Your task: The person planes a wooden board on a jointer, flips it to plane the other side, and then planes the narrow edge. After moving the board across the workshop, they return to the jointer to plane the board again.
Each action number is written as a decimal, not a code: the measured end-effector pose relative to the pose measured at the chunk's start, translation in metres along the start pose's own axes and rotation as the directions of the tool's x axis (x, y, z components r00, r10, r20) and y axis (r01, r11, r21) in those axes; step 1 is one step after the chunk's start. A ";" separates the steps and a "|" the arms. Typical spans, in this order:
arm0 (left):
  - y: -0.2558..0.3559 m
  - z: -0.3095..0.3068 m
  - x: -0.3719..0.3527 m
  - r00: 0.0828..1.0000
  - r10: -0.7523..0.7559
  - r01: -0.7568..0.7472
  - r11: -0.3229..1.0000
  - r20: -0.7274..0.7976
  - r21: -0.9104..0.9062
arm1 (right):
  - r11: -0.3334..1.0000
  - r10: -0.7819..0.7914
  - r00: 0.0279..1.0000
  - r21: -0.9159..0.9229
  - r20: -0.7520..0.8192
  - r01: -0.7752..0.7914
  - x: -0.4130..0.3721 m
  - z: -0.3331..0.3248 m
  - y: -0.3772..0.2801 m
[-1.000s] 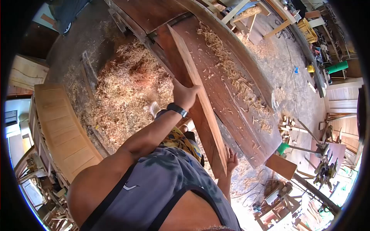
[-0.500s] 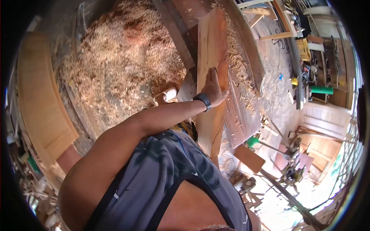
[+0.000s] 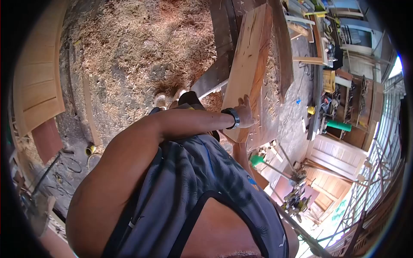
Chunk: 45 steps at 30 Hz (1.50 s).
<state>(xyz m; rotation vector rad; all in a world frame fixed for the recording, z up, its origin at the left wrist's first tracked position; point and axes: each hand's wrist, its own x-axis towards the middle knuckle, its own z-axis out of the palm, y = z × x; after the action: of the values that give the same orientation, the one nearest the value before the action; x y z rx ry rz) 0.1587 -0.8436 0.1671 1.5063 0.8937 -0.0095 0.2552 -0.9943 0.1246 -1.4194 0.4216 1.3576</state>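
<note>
A thick timber plank (image 3: 246,56) runs away from my body, with a pale top face and a reddish-brown side. My left hand (image 3: 245,114), with a dark watch on its wrist, lies on the plank close to its near end. Its fingers are stretched out along the wood. My right forearm (image 3: 241,152) reaches up beneath the near end of the plank, which hides my right hand and its fingers. Under and beside the plank is a work surface (image 3: 263,131) strewn with curled shavings.
Wood shavings (image 3: 142,56) cover the floor to the left. A large wooden panel (image 3: 41,86) stands at the far left. On the right are a wooden frame (image 3: 316,60), a green cylinder (image 3: 339,125), a yellow crate (image 3: 329,81) and panelled doors (image 3: 335,151).
The view has shifted. The plank's near end now lies farther from my torso, and my left hand is closer to that end. My right forearm has come into sight below it.
</note>
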 end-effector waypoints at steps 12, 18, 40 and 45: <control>0.021 0.024 0.007 0.992 -0.108 0.112 0.991 -0.060 0.067 | 0.179 -0.541 0.754 -0.826 0.372 0.535 0.005 -0.028 -0.018; 0.008 0.056 0.040 0.998 0.060 -0.058 0.996 -0.028 0.069 | 0.265 -0.423 0.804 -0.792 0.418 0.551 0.032 -0.076 -0.078; -0.073 0.130 0.111 0.947 0.137 0.077 0.781 -0.291 0.619 | 0.810 -0.031 0.951 -0.549 0.307 0.204 0.176 -0.191 -0.147; -0.088 0.101 0.115 0.808 -0.174 0.242 0.969 -0.562 0.047 | 0.855 -0.043 0.946 -0.477 0.322 0.202 0.165 -0.185 -0.147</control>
<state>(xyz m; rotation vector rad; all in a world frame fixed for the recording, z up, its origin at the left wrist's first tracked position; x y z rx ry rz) 0.2425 -0.8822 0.0161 1.5356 1.5529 0.2323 0.5144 -1.0301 0.0037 -1.5860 -0.2512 1.6168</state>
